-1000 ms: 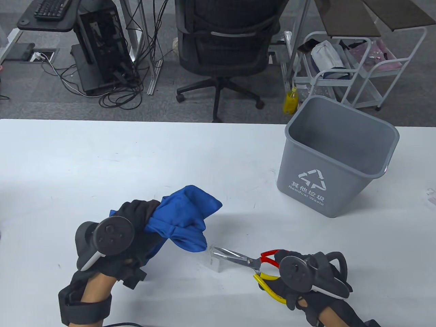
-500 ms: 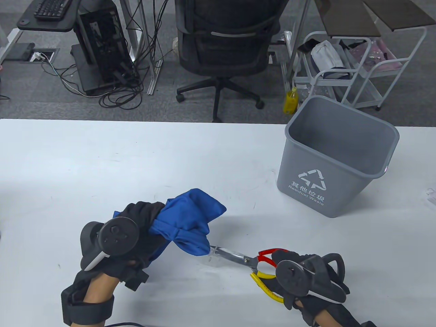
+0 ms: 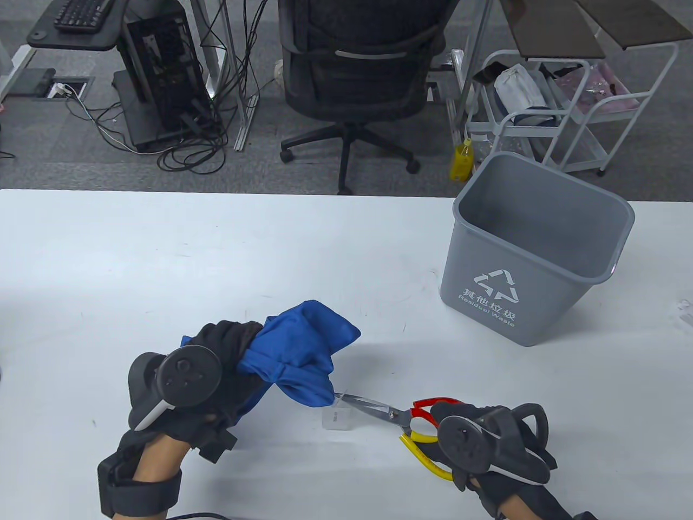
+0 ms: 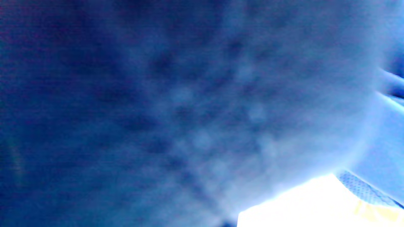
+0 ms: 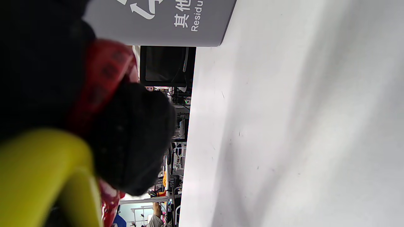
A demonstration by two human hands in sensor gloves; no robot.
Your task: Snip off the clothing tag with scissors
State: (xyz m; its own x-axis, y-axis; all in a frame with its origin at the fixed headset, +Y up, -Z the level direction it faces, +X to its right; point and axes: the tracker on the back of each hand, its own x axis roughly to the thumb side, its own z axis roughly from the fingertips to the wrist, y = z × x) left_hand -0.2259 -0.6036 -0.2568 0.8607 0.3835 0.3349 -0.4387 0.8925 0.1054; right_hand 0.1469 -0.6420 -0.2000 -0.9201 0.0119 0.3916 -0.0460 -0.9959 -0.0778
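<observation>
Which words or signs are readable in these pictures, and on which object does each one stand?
"其他垃圾": grey bin, front wall.
"Residual Waste": same wall, under the Chinese characters.
Triangular recycling arrows, a sign: above both lines.
"Residu": the bin again in the right wrist view, cut off.
Clothing tag: dark print, too small to read.

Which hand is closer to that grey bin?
The right hand. It sits below the bin, slightly to its left, holding the scissors. The left hand, gripping the blue cloth, is far off toward the table's left side.
</observation>
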